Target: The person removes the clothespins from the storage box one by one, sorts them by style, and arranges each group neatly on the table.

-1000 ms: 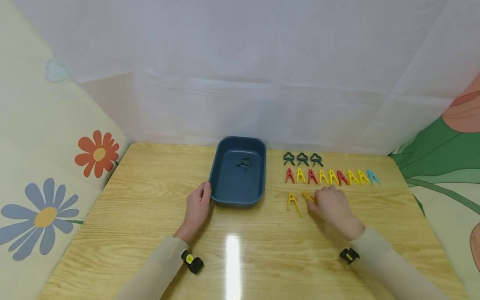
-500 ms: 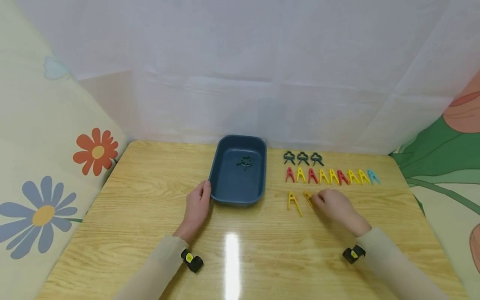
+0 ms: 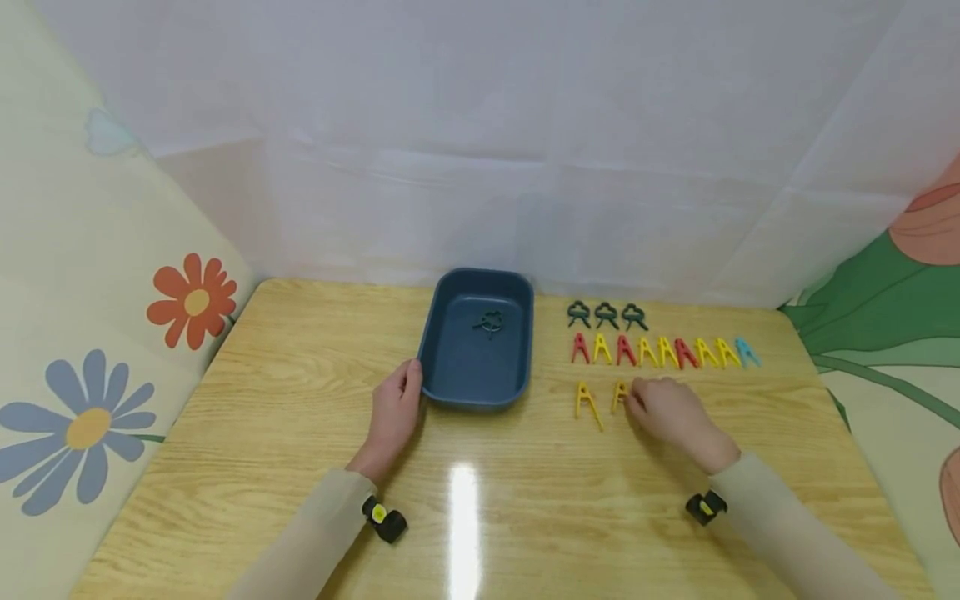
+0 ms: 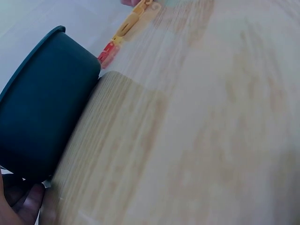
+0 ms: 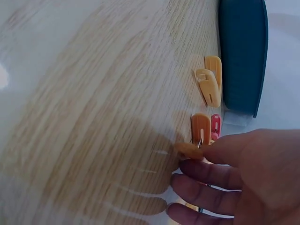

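My left hand [image 3: 396, 408] holds the near left corner of a dark blue tray [image 3: 480, 371], with fingertips at its base in the left wrist view. A few dark green clips [image 3: 491, 323] lie inside the tray. To the right, my right hand [image 3: 678, 417] pinches one leg of an orange-yellow clothespin [image 5: 201, 127] between thumb and index finger, close over the table. The other fingers are loosely bent beside it. Just left of it lies a second orange-yellow clothespin [image 5: 211, 89], legs spread toward me.
Behind the right hand runs a row of red, yellow and blue clothespins, from a red clothespin [image 3: 581, 348] to a blue clothespin [image 3: 747, 352]. Farther back lie 3 dark green clips [image 3: 606, 315]. The wooden table [image 3: 300, 367] ends at a white backdrop [image 3: 480, 150].
The right hand has shifted slightly right and turned the clothespin, so its legs now point toward me beside the other one. The left hand and the tray stay put.
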`<state>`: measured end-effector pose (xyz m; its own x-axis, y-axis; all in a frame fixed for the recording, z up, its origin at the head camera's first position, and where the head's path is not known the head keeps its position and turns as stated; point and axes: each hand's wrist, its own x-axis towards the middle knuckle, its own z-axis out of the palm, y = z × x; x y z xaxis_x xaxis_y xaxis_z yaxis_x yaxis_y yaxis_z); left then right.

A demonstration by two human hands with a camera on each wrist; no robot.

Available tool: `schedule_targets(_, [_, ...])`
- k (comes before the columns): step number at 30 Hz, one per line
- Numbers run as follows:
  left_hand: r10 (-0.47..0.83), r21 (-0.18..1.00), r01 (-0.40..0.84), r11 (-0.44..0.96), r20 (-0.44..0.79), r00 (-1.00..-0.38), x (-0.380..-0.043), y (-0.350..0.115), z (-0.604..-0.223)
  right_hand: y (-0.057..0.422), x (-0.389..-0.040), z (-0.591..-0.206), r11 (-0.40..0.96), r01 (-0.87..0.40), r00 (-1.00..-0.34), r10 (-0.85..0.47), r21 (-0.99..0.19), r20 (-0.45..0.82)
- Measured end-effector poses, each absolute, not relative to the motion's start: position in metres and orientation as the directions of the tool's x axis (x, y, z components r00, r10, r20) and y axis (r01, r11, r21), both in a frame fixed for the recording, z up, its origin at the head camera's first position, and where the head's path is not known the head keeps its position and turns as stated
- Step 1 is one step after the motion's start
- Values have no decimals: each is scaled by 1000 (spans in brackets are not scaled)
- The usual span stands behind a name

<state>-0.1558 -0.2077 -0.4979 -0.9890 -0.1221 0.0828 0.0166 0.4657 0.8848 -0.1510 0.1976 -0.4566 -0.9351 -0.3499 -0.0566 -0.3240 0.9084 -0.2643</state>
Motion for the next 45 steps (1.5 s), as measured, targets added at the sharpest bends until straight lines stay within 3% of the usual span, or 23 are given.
schedule_targets(45, [-132,878,19,478,93,-987,-156,-207,-499,186,-159,-459,908,-309,-937,-342,-284,-73])
